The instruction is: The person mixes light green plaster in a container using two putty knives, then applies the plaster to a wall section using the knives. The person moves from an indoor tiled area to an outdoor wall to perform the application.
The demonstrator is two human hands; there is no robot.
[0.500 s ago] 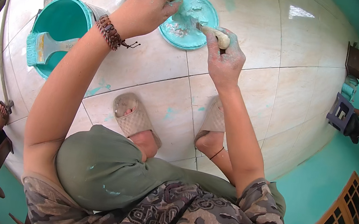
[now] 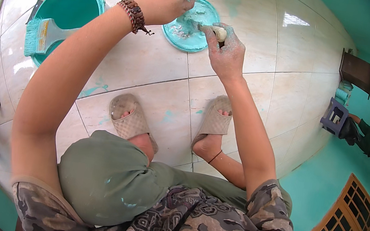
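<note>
Both hands grasping: left hand (image 2: 166, 0) grips pale handle, right hand (image 2: 226, 50) pinches small tool (image 2: 214, 31) over teal lid (image 2: 191, 25). Step: loading/mixing paint, approx. Next: steady wrist req'd.

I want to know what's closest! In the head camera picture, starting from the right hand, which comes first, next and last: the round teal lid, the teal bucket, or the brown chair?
From the right hand:
1. Round teal lid: just beside and under it, on the tiled floor.
2. Teal bucket: farther, to the left, with a wide brush on its rim.
3. Brown chair: about as far to the right; too close to call against the bucket.
</note>
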